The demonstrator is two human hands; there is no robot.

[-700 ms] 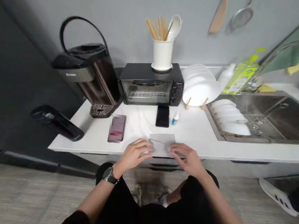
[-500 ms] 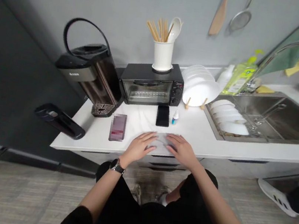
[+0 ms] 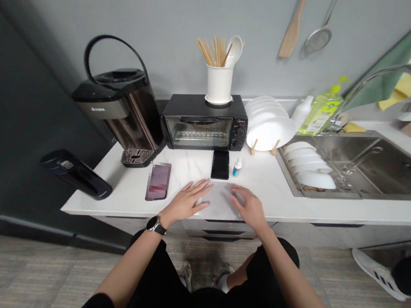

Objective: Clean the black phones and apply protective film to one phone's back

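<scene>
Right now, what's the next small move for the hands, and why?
Probably flatten the right bare hand on the thin pale-grey sheet: the left bare hand is spread at the sheet's left edge, while the right one is bent at the opposite edge.

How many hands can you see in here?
2. The left hand is at the left side of the pale sheet, the right hand at its right. Another person's shoe shows, but their hands are out of view.

lt: bright, diffuse | soft shdw on flr (image 3: 209, 255) | edges stretched, blurry | purplish phone (image 3: 159, 180) pixelated
</scene>
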